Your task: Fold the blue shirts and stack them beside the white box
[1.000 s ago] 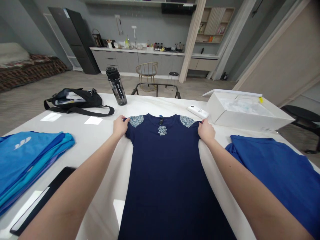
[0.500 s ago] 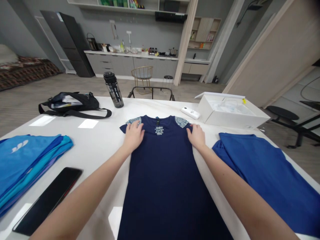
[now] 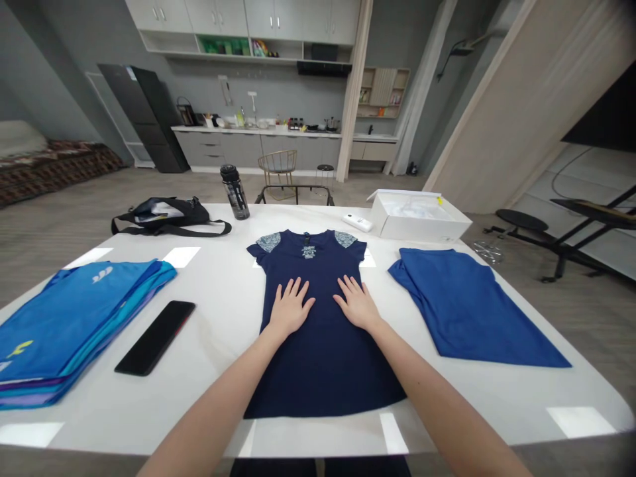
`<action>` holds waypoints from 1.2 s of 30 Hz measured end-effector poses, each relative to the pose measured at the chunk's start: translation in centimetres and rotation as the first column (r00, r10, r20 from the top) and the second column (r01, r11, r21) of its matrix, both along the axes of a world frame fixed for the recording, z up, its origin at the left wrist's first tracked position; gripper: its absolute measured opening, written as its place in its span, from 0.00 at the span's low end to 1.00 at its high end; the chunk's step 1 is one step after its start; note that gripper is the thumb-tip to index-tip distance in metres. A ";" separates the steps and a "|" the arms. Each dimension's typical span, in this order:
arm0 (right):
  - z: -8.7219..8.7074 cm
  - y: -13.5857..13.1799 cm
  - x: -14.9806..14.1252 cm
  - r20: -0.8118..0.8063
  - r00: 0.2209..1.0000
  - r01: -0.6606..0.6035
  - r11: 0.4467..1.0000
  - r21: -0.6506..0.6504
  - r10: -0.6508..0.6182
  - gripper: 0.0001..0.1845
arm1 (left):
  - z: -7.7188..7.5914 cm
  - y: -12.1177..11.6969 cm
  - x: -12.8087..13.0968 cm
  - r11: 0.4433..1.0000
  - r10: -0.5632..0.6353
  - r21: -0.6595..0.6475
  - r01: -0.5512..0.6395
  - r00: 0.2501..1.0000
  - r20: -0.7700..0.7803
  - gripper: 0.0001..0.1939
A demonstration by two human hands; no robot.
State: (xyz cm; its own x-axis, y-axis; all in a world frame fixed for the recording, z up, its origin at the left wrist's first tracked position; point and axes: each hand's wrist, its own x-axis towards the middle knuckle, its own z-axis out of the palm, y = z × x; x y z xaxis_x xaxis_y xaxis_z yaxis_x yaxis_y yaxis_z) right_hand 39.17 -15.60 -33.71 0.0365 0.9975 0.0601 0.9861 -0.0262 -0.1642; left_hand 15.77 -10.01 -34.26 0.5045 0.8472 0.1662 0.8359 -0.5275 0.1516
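Observation:
A navy short-sleeved T-shirt [image 3: 322, 364] lies spread flat on the white table [image 3: 218, 331], its neck at the far side and its hem toward me. Patterned patches mark both shoulders, and a small print sits below the neckline. Flat on the left half of the shirt's chest rests my left hand [image 3: 291, 308], fingers spread. My right hand [image 3: 358, 305] lies the same way on the right half, also with fingers apart. Neither hand grips the cloth.
Folded blue shirts [image 3: 79, 311] are stacked at left, beside a black phone [image 3: 156, 338]. A folded blue garment [image 3: 462, 305] lies at right. Along the far edge are a black bag [image 3: 169, 215], a bottle [image 3: 236, 195], a white remote-like device [image 3: 358, 222] and a white box [image 3: 417, 222].
Both hands have come off the sleeves and moved down toward me onto the shirt's chest, fingers now spread. The camera view has shifted, showing the whole hem and the near table edge.

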 end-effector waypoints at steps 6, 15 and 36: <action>0.3 -6.8 -1.9 0.009 0.998 0.067 0.997 -0.031 -0.067 0.36 | -0.2 -8.1 -3.3 0.998 0.056 0.043 -0.054 0.997 -0.045 0.33; 0.2 -16.6 -4.8 -0.048 0.999 -0.016 0.994 0.105 0.022 0.32 | -0.3 -14.5 -6.9 0.999 -0.014 0.048 0.011 0.997 0.070 0.30; 1.5 -23.9 -9.2 -0.313 0.890 -0.272 0.937 0.218 0.331 0.17 | 1.7 -20.4 -11.3 0.946 -0.311 0.006 0.323 0.904 0.295 0.13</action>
